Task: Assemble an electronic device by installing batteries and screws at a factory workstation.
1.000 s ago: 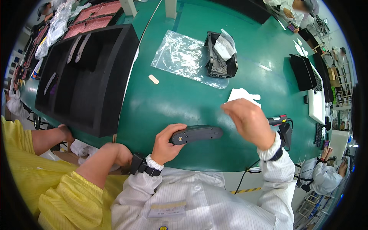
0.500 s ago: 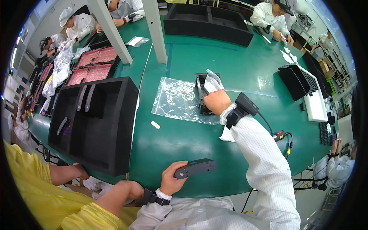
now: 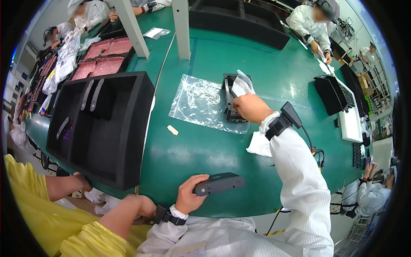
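Fingers (image 3: 199, 177) of the left hand (image 3: 188, 196) are closed around the left end of a dark grey curved device (image 3: 222, 184), whose free end juts rightward over the green table (image 3: 188, 154). The right hand (image 3: 252, 107) bends its fingers into a small black bin (image 3: 236, 120); whether they pinch anything, I cannot tell. Beside them leans a white packet (image 3: 243, 87).

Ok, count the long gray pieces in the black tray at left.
3: one gray piece and a second side by side toward the far end of the black tray, a third in its left compartment. Others may be hidden.
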{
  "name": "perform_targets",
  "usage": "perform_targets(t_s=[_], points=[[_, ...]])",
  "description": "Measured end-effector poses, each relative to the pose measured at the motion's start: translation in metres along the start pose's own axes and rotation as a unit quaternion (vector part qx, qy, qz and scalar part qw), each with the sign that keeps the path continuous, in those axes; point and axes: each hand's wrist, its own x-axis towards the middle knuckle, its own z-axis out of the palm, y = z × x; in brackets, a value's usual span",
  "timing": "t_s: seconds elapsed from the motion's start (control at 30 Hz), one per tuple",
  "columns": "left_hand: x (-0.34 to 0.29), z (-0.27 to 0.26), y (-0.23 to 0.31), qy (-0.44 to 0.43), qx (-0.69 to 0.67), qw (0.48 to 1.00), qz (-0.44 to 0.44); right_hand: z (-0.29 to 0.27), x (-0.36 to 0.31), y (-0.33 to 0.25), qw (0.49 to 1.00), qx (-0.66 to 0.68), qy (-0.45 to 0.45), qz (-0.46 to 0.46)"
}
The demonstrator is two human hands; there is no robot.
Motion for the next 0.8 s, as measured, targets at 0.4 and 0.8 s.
perform_targets(t_s=[0.4,0.8], points=[[-0.001,0.001,0.000,0.000,-0.008,1.000,-0.004,-0.006,-0.007,0.002,0.978,0.172,0.115,-0.007],[0.000,0.002,-0.001,0.002,-0.007,1.000,-0.006,-0.016,-0.099,-0.040,0.522,0.847,0.073,0.070]])
